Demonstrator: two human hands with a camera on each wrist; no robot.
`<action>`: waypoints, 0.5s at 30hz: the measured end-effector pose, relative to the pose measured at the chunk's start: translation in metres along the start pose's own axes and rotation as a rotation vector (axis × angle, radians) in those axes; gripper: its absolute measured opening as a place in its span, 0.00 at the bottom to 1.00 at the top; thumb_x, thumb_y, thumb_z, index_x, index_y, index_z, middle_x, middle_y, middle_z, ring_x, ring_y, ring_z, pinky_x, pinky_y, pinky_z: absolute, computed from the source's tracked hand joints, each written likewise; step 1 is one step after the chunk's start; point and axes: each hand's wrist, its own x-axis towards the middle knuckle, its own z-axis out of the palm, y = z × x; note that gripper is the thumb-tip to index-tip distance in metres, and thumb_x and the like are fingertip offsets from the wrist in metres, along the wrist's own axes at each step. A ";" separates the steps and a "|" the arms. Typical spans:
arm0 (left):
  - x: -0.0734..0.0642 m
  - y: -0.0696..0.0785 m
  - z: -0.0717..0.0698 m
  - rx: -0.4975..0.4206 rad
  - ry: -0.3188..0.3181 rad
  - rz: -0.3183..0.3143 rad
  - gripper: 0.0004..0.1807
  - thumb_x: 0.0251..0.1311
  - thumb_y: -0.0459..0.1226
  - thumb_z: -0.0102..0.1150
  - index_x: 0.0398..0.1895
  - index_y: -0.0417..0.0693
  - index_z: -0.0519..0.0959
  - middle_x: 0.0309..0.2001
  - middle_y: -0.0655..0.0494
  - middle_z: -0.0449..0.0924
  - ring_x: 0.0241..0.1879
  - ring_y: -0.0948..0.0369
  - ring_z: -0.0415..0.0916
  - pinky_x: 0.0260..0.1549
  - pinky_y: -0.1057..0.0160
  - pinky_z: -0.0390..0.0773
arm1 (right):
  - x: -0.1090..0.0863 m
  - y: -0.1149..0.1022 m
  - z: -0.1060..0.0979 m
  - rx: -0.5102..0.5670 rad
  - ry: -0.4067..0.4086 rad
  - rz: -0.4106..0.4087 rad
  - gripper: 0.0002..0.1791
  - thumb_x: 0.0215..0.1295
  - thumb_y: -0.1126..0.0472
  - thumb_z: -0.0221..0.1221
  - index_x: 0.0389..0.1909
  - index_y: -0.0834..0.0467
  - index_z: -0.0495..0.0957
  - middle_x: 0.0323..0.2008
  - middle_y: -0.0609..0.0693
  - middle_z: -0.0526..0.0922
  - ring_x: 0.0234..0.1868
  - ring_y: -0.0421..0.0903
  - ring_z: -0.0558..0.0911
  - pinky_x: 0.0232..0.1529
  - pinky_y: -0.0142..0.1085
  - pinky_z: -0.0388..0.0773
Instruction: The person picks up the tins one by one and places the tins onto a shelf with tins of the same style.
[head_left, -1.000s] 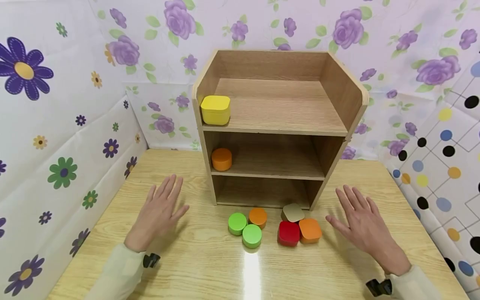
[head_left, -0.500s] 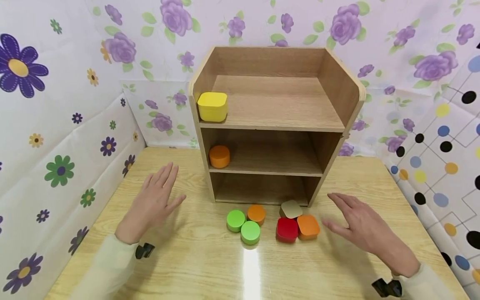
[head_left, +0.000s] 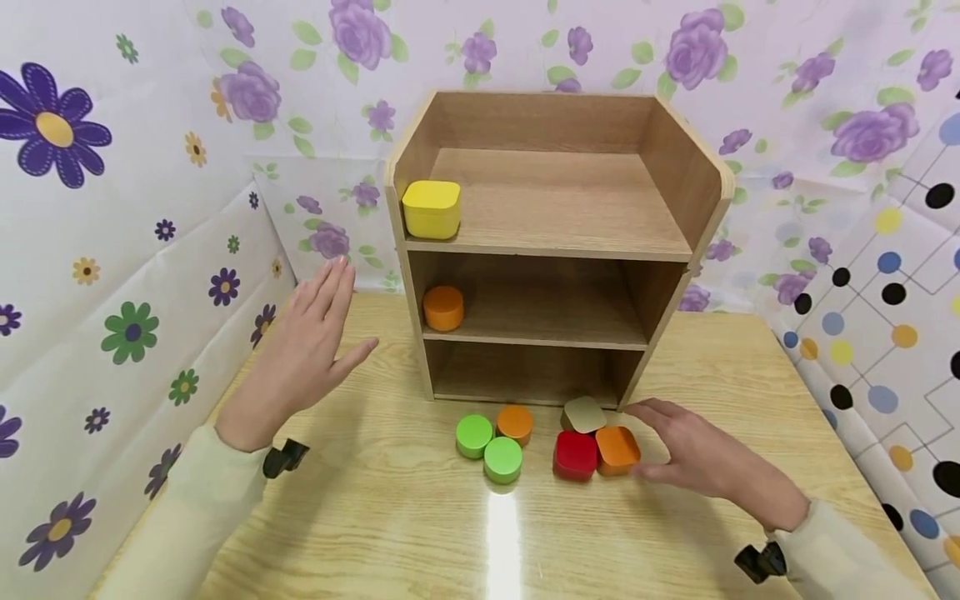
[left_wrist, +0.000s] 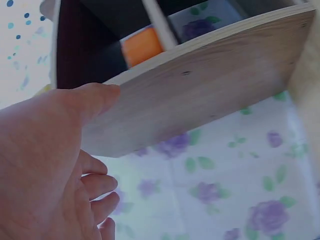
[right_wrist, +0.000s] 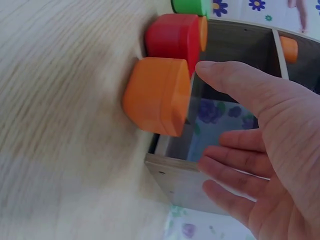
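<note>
Centrally, a wooden shelf unit [head_left: 555, 204] stands on a table [head_left: 405, 517], the left hand [head_left: 296, 354] raised beside it with fingers extended and grasping nothing. The right hand [head_left: 708, 458], likewise released, its thumb and fingers parted, is just beside an orange rounded-square block [head_left: 618, 451], which rests on the table before the unit, next to a red block [head_left: 576, 456] and near a beige block [head_left: 584, 415].

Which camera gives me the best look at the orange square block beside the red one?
The right wrist view: the orange square block is large there, and nothing covers it. The head view shows it smaller, with the right hand close by. The left wrist view does not show it.
</note>
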 end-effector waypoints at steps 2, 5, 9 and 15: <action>0.006 0.002 -0.009 0.013 0.028 0.021 0.53 0.72 0.47 0.63 0.84 0.31 0.43 0.85 0.33 0.44 0.84 0.38 0.45 0.84 0.42 0.48 | 0.002 0.001 0.004 0.015 -0.014 -0.005 0.42 0.56 0.50 0.77 0.69 0.65 0.75 0.63 0.62 0.83 0.61 0.61 0.84 0.59 0.55 0.84; 0.016 0.005 -0.024 0.028 0.061 0.048 0.53 0.72 0.47 0.62 0.85 0.31 0.42 0.86 0.34 0.42 0.85 0.38 0.44 0.85 0.45 0.45 | 0.005 0.003 0.008 0.031 -0.025 -0.016 0.41 0.56 0.51 0.77 0.68 0.65 0.75 0.62 0.63 0.83 0.61 0.61 0.84 0.59 0.56 0.84; 0.031 0.007 -0.043 0.025 0.156 0.115 0.51 0.72 0.46 0.61 0.84 0.29 0.44 0.85 0.33 0.44 0.85 0.39 0.45 0.85 0.45 0.46 | 0.007 0.005 0.013 0.050 -0.035 -0.027 0.40 0.56 0.52 0.77 0.67 0.65 0.76 0.61 0.61 0.84 0.60 0.60 0.85 0.58 0.55 0.85; 0.055 0.015 -0.060 0.055 0.264 0.186 0.50 0.72 0.46 0.60 0.84 0.30 0.45 0.85 0.34 0.44 0.86 0.42 0.44 0.85 0.46 0.46 | 0.009 0.009 0.021 0.062 -0.023 -0.042 0.38 0.54 0.53 0.78 0.65 0.64 0.78 0.60 0.58 0.85 0.59 0.57 0.86 0.59 0.54 0.85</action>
